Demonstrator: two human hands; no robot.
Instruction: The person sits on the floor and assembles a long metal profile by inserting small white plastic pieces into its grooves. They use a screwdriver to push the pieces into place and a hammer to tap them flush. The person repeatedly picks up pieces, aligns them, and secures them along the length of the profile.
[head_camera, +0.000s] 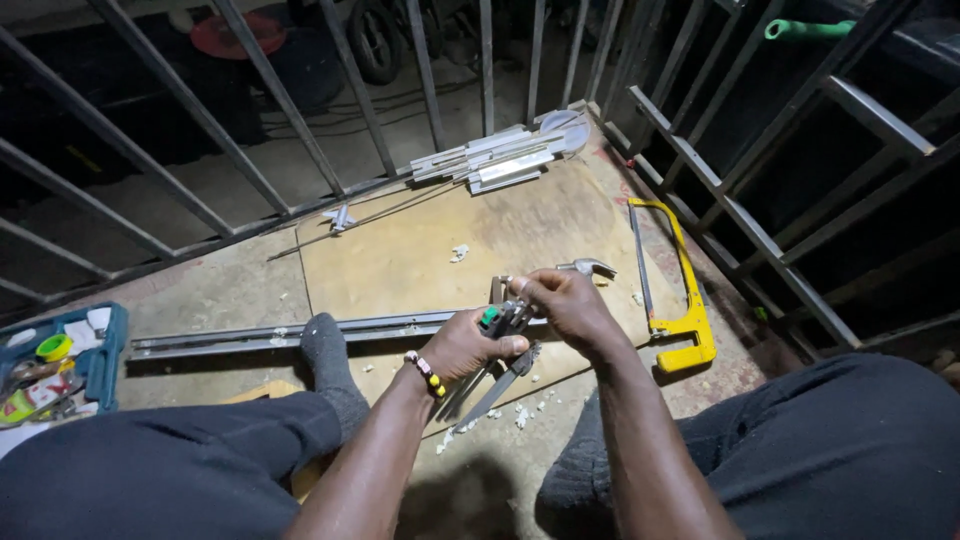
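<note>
I sit on the floor with my legs stretched out. My left hand (468, 345), with a beaded band on the wrist, grips a bundle of metal tools (508, 322) with a small green part on top. A dark blade or plier handle (505, 382) hangs down from that fist. My right hand (568, 305) is closed over the top of the same bundle, fingers pinching a metal piece. Just past my right hand a claw hammer head (590, 267) rests on the plywood sheet (420, 255). A long metal rail (250, 337) lies under my left foot (325, 350).
A yellow hacksaw (685, 300) lies to the right on the floor. A stack of short aluminium sections (500, 160) sits at the board's far end. An open blue tool case (60, 360) is at left. Metal bars (250, 110) fence the front and right. White chips litter the floor.
</note>
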